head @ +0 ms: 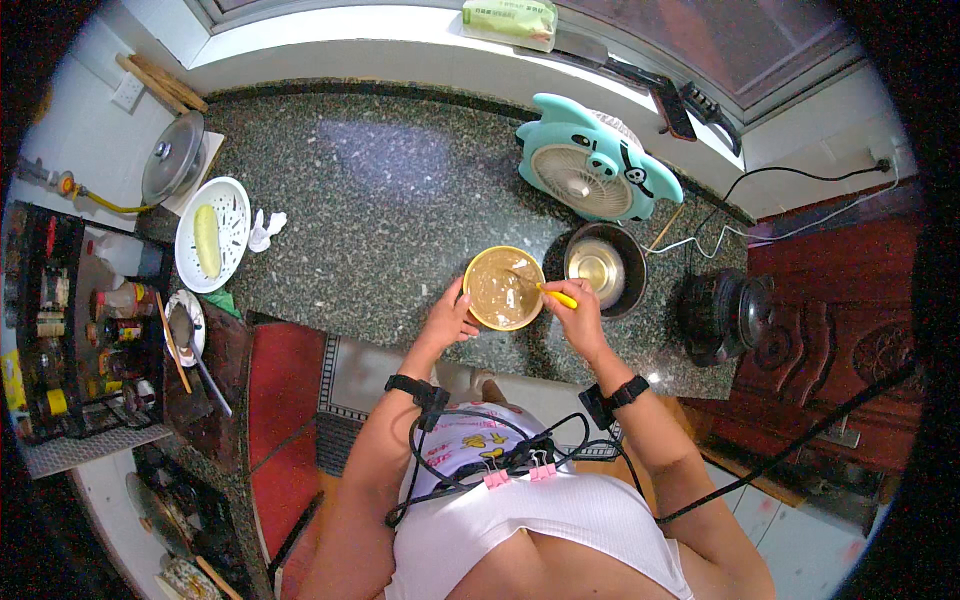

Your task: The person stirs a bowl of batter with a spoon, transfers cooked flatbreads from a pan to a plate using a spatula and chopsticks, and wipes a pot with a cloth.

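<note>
On the speckled stone counter [360, 225] stands a yellow-rimmed bowl [469, 304] of glossy light-brown liquid [499, 289]. My left hand [450, 319] steadies the bowl, fingers against its left side. In my right hand [579, 311] is the yellow handle of a spoon [559, 296]; its far end dips into the liquid, so the bowl of the spoon is hidden. Just right of that hand sits a dark round pot [637, 281] with a shiny, pale bottom, perhaps holding some clear liquid.
A teal cartoon fan [600, 161] stands behind the pot, its white cord [709, 251] trailing right. Further right is a black lidded appliance [724, 315]. At left, a white colander [234, 240] holds a peeled pale-green vegetable [206, 240], near a crumpled tissue [266, 229]. A condiment rack [75, 330] stands beyond.
</note>
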`<state>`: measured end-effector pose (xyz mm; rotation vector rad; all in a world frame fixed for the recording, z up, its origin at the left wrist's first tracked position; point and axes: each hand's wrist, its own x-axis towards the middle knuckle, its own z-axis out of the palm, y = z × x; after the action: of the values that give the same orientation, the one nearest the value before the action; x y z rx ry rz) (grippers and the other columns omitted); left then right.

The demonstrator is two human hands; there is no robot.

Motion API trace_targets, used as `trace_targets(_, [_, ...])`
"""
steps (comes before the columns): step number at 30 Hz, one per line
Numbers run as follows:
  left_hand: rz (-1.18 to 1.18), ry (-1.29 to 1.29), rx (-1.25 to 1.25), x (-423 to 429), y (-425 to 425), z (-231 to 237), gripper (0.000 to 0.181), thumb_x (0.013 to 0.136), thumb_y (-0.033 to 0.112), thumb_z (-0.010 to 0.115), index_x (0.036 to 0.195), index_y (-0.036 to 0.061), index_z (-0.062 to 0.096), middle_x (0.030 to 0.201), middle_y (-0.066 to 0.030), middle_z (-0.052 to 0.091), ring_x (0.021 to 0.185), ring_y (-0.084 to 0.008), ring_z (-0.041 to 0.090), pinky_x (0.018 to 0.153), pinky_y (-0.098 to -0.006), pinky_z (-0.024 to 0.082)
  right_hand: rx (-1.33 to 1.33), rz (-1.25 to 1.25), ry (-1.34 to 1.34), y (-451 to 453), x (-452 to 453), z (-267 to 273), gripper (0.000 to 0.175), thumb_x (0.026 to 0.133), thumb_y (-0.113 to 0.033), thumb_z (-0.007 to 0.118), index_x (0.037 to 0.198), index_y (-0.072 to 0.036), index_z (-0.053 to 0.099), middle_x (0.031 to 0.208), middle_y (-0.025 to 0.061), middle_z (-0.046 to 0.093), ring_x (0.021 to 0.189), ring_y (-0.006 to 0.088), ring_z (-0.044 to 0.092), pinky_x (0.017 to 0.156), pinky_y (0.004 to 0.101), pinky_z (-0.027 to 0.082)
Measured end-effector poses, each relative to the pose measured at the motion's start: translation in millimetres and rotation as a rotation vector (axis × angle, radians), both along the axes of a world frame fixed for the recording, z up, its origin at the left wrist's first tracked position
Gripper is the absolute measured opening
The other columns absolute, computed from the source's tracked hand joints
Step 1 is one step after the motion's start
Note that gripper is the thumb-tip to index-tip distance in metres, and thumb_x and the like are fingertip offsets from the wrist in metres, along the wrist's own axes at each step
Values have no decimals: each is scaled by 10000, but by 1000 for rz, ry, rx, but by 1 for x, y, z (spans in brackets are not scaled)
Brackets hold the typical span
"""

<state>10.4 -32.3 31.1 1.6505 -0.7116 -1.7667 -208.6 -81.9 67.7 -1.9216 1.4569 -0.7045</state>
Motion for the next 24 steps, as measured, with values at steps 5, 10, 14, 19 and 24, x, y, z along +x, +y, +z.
trace_targets(5, [-6, 0, -25, 0, 3, -7, 415, 900, 282, 376, 1301, 252, 271, 806, -67, 595, 535, -135, 578, 469, -232, 463, -45, -13, -27, -9, 5, 5, 168, 686, -147, 670, 847, -104, 649, 787, 69, 585, 826, 236, 510, 749, 331, 413])
trace_targets(10, [-34, -15, -26, 0, 2, -5, 425, 907, 284, 344, 1319, 263, 241, 771, -66, 591, 551, -133, 585, 478, -239, 466, 30, -53, -81, -14, 5, 5, 155, 714, -133, 654, 862, -86, 642, 830, 95, 581, 846, 227, 515, 752, 323, 420])
trace_targets(14, [-33, -2, -40, 0, 4, -8, 422, 906, 301, 345, 1315, 264, 246, 775, -65, 592, 545, -128, 578, 479, -232, 463, 63, -44, -97, -19, 4, 1, 154, 721, -128, 649, 863, -70, 637, 848, 107, 573, 834, 226, 521, 749, 314, 422])
trace_targets(19, [-26, 26, -11, 0, 3, -6, 418, 900, 333, 354, 1302, 264, 263, 779, -62, 589, 540, -119, 561, 495, -232, 460, 153, -104, -253, -26, -1, -15, 161, 721, -128, 655, 859, -49, 629, 827, 104, 565, 819, 212, 530, 736, 294, 422])
trace_targets(24, [-41, 8, -15, 0, 3, -4, 423, 897, 331, 350, 1304, 261, 262, 802, -62, 586, 550, -122, 566, 502, -238, 463, 214, -144, -282, -25, -4, -21, 152, 726, -135, 652, 853, -53, 634, 806, 103, 567, 826, 206, 530, 735, 297, 423])
